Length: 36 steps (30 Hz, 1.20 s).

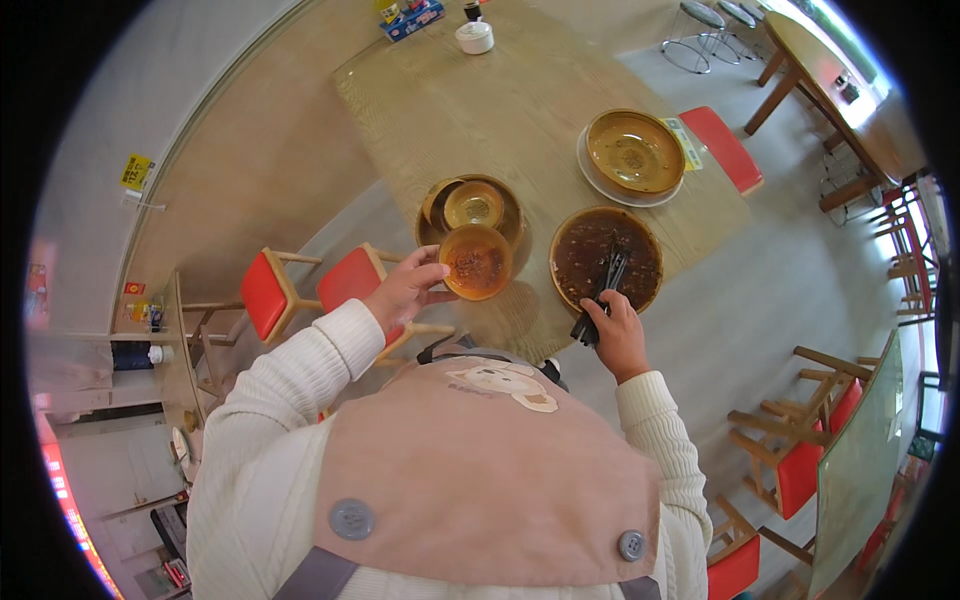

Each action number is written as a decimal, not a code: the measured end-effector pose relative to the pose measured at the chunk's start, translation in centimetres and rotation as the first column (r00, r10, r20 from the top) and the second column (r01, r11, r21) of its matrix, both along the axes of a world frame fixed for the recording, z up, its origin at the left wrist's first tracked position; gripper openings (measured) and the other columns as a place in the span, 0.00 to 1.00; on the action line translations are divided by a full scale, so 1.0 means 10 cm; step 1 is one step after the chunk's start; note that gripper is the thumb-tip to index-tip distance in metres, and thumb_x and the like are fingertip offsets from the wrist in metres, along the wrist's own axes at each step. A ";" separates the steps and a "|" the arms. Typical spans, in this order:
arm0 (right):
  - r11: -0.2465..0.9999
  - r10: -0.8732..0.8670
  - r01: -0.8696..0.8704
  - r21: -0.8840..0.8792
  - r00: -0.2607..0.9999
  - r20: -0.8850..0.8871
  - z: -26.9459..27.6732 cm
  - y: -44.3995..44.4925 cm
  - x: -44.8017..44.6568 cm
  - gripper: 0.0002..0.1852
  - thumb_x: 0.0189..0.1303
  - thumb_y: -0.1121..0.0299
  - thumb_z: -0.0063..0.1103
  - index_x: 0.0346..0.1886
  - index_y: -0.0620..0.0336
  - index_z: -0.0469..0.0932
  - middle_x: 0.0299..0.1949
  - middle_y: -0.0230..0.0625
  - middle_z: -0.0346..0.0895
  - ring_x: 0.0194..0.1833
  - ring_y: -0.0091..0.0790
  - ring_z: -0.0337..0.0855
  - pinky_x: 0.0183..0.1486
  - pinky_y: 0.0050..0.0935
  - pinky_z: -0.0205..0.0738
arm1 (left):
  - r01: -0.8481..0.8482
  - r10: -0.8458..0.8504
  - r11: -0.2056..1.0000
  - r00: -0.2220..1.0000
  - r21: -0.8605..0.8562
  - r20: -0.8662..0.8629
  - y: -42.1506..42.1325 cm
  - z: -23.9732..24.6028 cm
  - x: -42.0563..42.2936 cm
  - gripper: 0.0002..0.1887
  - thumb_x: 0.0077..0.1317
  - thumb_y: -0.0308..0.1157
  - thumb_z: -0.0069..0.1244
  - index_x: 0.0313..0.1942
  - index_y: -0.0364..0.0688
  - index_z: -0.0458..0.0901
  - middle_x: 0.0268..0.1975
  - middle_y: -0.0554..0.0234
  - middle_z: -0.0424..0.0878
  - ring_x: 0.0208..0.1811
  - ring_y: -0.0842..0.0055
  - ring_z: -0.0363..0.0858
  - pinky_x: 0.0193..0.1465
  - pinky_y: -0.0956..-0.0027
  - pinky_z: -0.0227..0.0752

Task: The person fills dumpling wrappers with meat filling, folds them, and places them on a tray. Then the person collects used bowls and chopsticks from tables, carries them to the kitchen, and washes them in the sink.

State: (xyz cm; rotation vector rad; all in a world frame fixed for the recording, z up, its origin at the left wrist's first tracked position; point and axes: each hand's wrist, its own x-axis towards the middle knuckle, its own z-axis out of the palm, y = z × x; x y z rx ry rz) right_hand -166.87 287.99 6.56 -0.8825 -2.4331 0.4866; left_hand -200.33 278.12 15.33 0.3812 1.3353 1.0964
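Note:
My left hand (412, 286) grips the rim of a small brown bowl (476, 264) with reddish broth and dark bits in it. Just beyond, another small bowl (474, 204) rests inside a larger brown bowl (511, 202), beside a further brown rim. A bundle of black chopsticks (613, 274) is held in my right hand (616, 330). Their far ends reach into a large bowl of dark brown broth (592, 240) with floating bits. Behind it, a wide yellow-brown bowl (634, 150) with a little residue is stacked on a white dish (592, 180).
Everything stands on a wooden table (480, 112). A white lidded pot (474, 37) and a blue box (412, 21) are at its far end. Red-seated chairs stand left (349, 277) and far right (724, 150). A second table (862, 465) lies to the right.

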 end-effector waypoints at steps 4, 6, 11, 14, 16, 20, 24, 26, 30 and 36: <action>1.000 -0.001 0.001 -0.002 1.000 -0.012 -0.01 0.01 0.05 0.19 0.49 0.77 0.53 0.46 0.53 0.79 0.47 0.41 0.70 0.48 0.44 0.74 0.49 0.38 0.71 | 0.079 -0.079 0.997 0.997 -0.018 0.001 0.22 -0.04 0.16 0.21 0.63 0.34 0.51 0.55 0.41 0.68 0.53 0.61 0.76 0.55 0.70 0.75 0.59 0.57 0.70; 0.999 -0.004 0.003 0.034 0.999 0.040 -0.04 -0.03 0.10 0.18 0.51 0.76 0.53 0.47 0.53 0.78 0.47 0.42 0.70 0.49 0.45 0.73 0.52 0.37 0.69 | 0.109 -0.108 0.993 0.994 -0.034 0.024 0.30 -0.10 0.23 0.18 0.64 0.35 0.50 0.53 0.42 0.70 0.51 0.63 0.77 0.55 0.72 0.76 0.59 0.58 0.70; 0.891 -0.370 0.357 -0.280 0.929 0.006 -0.11 -0.26 0.26 0.12 0.62 0.68 0.51 0.47 0.60 0.77 0.46 0.43 0.72 0.46 0.43 0.74 0.48 0.34 0.70 | 0.134 -0.130 0.987 0.990 -0.089 0.053 0.36 -0.22 0.33 0.15 0.63 0.35 0.49 0.50 0.44 0.72 0.51 0.65 0.77 0.53 0.75 0.75 0.59 0.58 0.70; 0.626 -0.541 0.365 -0.688 0.839 -0.047 -0.16 -0.39 0.28 0.17 0.66 0.59 0.50 0.45 0.65 0.77 0.41 0.39 0.76 0.40 0.35 0.75 0.42 0.30 0.71 | 0.115 -0.110 0.989 0.992 -0.088 0.064 0.38 -0.25 0.37 0.19 0.64 0.33 0.49 0.54 0.41 0.70 0.52 0.62 0.77 0.53 0.72 0.76 0.60 0.57 0.69; 0.136 -0.609 0.108 -0.985 0.793 0.003 -0.20 -0.37 0.20 0.21 0.67 0.54 0.49 0.43 0.68 0.77 0.38 0.35 0.78 0.36 0.28 0.75 0.38 0.28 0.71 | 0.131 -0.124 0.987 0.989 -0.088 0.083 0.39 -0.26 0.41 0.19 0.64 0.34 0.49 0.55 0.41 0.70 0.51 0.63 0.77 0.53 0.73 0.76 0.60 0.57 0.69; -0.067 -0.702 -0.112 -0.991 0.712 -0.033 -0.25 -0.35 0.03 0.21 0.68 0.54 0.48 0.36 0.65 0.80 0.28 0.28 0.78 0.30 0.23 0.74 0.34 0.27 0.69 | 0.143 -0.134 0.986 0.986 -0.081 0.101 0.44 -0.26 0.47 0.20 0.63 0.34 0.50 0.55 0.40 0.69 0.51 0.63 0.77 0.53 0.74 0.75 0.60 0.58 0.69; 0.337 -0.579 0.299 -0.893 0.813 0.054 -0.31 -0.34 0.07 0.19 0.69 0.58 0.46 0.33 0.65 0.77 0.25 0.38 0.80 0.24 0.31 0.75 0.28 0.31 0.70 | 0.157 -0.152 0.986 0.985 -0.063 0.080 0.48 -0.23 0.50 0.21 0.64 0.34 0.50 0.56 0.39 0.69 0.50 0.63 0.77 0.52 0.75 0.75 0.58 0.59 0.71; 0.602 -0.509 0.525 -0.601 0.833 0.217 -0.32 -0.32 0.14 0.18 0.70 0.60 0.44 0.34 0.67 0.76 0.25 0.44 0.80 0.23 0.38 0.78 0.28 0.35 0.71 | 0.154 -0.149 0.986 0.986 -0.064 0.068 0.50 -0.24 0.53 0.21 0.64 0.33 0.50 0.55 0.39 0.69 0.49 0.64 0.77 0.51 0.75 0.76 0.57 0.60 0.72; 0.652 -0.565 0.565 -0.506 0.807 0.172 -0.18 -0.25 0.20 0.17 0.69 0.63 0.42 0.32 0.67 0.76 0.27 0.52 0.79 0.28 0.52 0.79 0.33 0.45 0.72 | 0.157 -0.154 0.986 0.986 -0.059 0.057 0.53 -0.26 0.56 0.21 0.64 0.33 0.50 0.56 0.39 0.69 0.47 0.65 0.77 0.49 0.76 0.76 0.55 0.61 0.73; 0.711 -0.619 0.685 -0.162 0.718 0.320 0.21 -0.15 0.26 0.14 0.67 0.66 0.45 0.32 0.65 0.75 0.33 0.54 0.79 0.36 0.57 0.78 0.38 0.47 0.73 | 0.175 -0.170 0.984 0.980 -0.036 0.104 0.62 -0.34 0.61 0.19 0.64 0.33 0.50 0.54 0.38 0.70 0.48 0.65 0.77 0.49 0.77 0.76 0.54 0.63 0.75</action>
